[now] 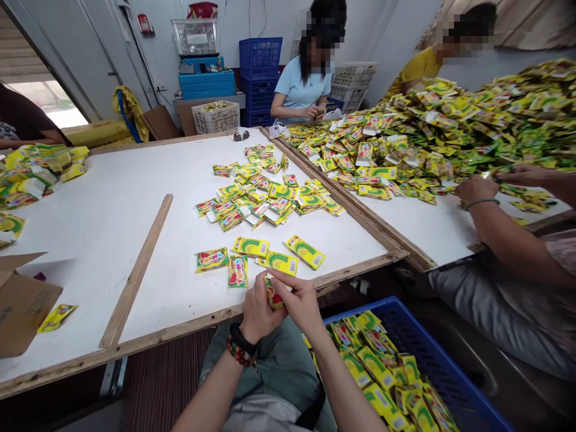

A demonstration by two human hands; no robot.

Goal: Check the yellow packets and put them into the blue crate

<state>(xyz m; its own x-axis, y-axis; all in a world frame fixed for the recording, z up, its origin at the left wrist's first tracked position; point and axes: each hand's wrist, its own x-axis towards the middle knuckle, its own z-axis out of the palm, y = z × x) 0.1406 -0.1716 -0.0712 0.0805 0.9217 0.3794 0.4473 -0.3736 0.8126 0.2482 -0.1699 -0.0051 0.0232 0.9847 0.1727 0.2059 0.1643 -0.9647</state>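
Fingers (pixel 285 278) of left hand (pixel 258 312) and right hand (pixel 302 302) holding one carton (pixel 272 294), yellow cartons (pixel 275 261) beyond bearing barcodes (pixel 264 248), lettering (pixel 211 258) unclear

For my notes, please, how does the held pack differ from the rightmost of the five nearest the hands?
The held pack is between left hand and right hand; the rightmost pack lies on the table. The held pack shows red print; the rightmost pack, a green curve and barcode. Both show printing.
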